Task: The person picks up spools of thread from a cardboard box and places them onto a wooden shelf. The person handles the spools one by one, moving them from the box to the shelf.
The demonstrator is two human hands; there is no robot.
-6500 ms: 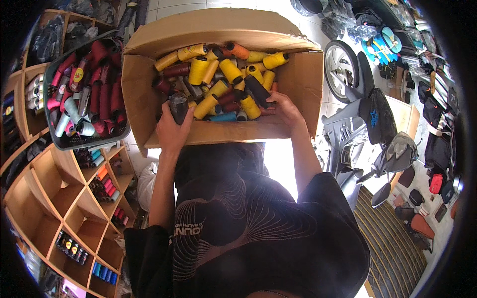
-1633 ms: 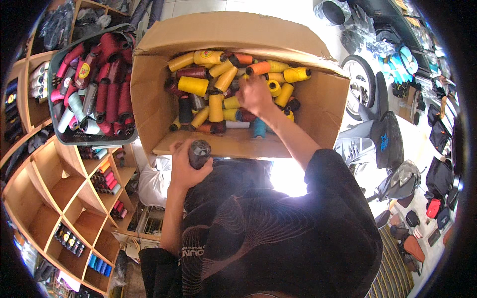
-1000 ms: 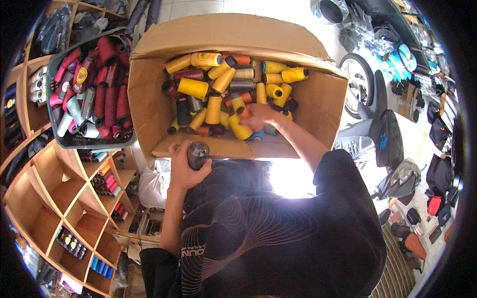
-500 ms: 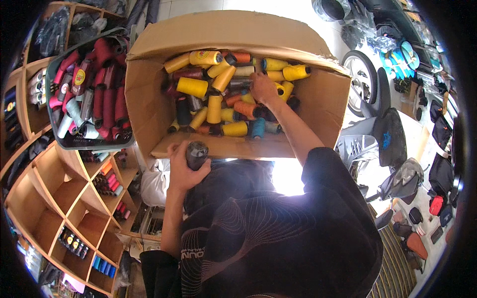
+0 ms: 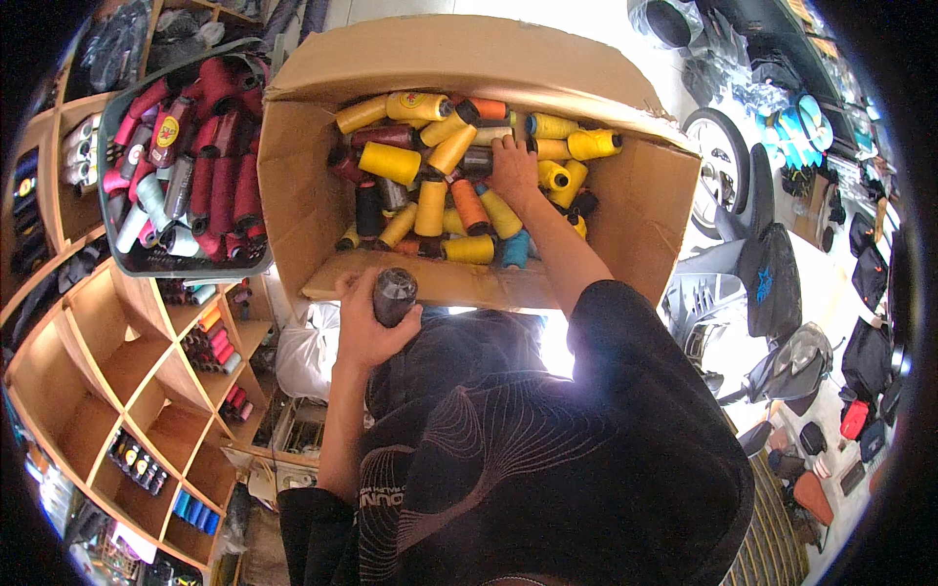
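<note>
Left hand (image 5: 363,330): fingers and thumb wrapped round a dark spool (image 5: 395,298), one end facing up. Spool sat at the near edge of the carton (image 5: 301,210), out of the heap. My read: that grip kept it separate and left the other arm free to reach in.

Right hand (image 5: 513,171): inside the carton, fingers pointing at the far side, down by a cream spool (image 5: 489,136) and a dark grey spool (image 5: 476,160). Couldn't tell if they'd closed on anything; undersides hidden.

Around that: yellow spools (image 5: 389,161) lay at all angles, an orange spool (image 5: 469,207) and a blue spool (image 5: 515,250) mixed in. No dividers visible, so probably just lying as they'd settled.

Further out left: dark crate (image 5: 181,264), crammed with mostly dark red spools (image 5: 223,181), likely propping each other up. Below it, a cubby shelf (image 5: 61,371); blue spools (image 5: 195,511) sat in a row there, presumably grouped by colour.
</note>
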